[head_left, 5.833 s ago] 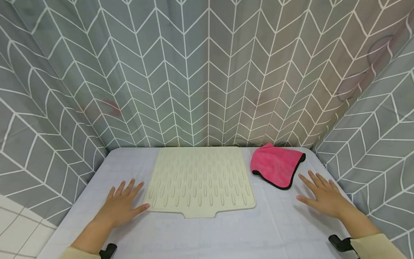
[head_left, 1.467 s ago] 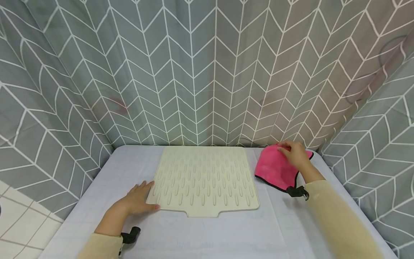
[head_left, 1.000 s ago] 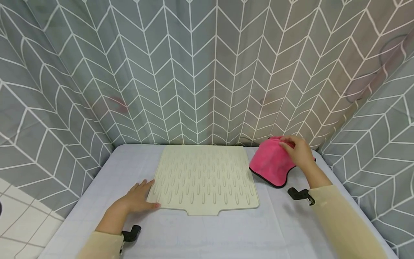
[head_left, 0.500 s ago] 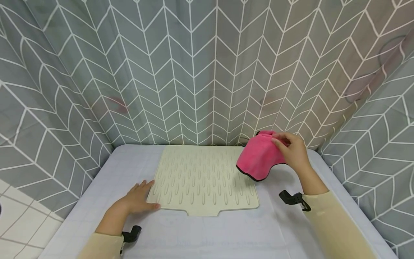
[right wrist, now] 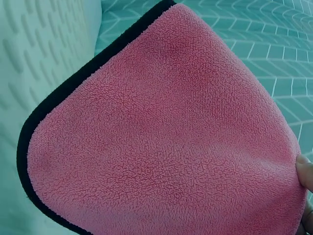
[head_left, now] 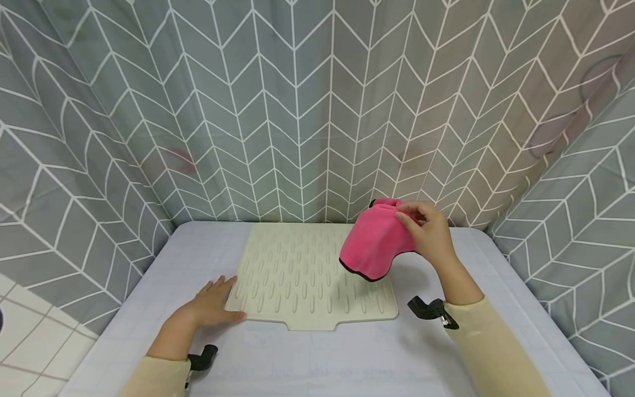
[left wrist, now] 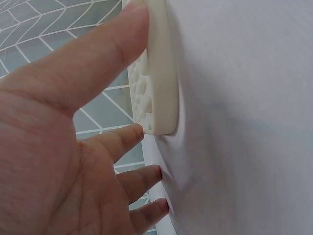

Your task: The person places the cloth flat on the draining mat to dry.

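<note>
A cream mat (head_left: 283,275) with raised oval ridges and a front tab lies flat on the table. At its front left corner rests my left hand (head_left: 210,306), thumb on the front edge and the other fingers spread along the left side; the left wrist view shows the thumb (left wrist: 112,44) against the mat's rim (left wrist: 164,98). My right hand (head_left: 429,234) pinches a pink cloth (head_left: 374,242) with black edging between thumb and fingers. The cloth hangs over the mat's right part and casts a shadow on it. In the right wrist view the cloth (right wrist: 161,127) fills most of the picture.
A white cloth covers the table (head_left: 297,364). Grey curtains (head_left: 317,110) with a white chevron pattern stand behind it and at both sides. White floor tiles (head_left: 35,342) show at the lower left. A black wrist mount (head_left: 431,310) sticks out at the right sleeve.
My right hand took hold of the pink cloth at the right, lifted it and carried it left over the mat. My left hand moved in to the mat's corner earlier and has stayed there.
</note>
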`<state>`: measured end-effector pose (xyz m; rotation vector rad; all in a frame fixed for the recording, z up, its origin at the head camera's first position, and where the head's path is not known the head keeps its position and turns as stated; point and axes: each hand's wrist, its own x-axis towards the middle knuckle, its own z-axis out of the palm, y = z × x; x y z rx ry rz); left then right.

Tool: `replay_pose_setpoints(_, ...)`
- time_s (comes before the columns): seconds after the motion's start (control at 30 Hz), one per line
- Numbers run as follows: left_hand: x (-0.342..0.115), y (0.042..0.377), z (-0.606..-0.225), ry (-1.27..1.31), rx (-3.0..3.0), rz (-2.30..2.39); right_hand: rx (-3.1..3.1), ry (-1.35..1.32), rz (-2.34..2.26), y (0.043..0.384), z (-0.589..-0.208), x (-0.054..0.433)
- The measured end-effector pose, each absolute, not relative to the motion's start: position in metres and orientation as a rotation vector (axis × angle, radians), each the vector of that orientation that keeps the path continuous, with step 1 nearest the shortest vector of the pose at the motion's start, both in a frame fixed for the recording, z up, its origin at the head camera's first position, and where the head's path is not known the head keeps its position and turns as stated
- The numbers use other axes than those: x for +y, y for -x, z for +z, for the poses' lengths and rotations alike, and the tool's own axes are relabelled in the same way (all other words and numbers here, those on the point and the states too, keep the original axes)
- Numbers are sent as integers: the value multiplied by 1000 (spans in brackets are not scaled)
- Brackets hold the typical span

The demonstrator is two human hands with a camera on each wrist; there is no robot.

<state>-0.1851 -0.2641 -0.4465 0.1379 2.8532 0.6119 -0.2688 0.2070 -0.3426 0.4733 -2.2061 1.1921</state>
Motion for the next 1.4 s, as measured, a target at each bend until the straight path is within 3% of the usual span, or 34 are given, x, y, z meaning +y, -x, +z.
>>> replay_pose_setpoints(0.73,-268,185,-447,-142,2845,634,-2188,-654,1360,263,-349,130)
replay_pose_setpoints(1.4,-267,186,-449,-164,2840,616,-2339,-720,1497,299,-388,77)
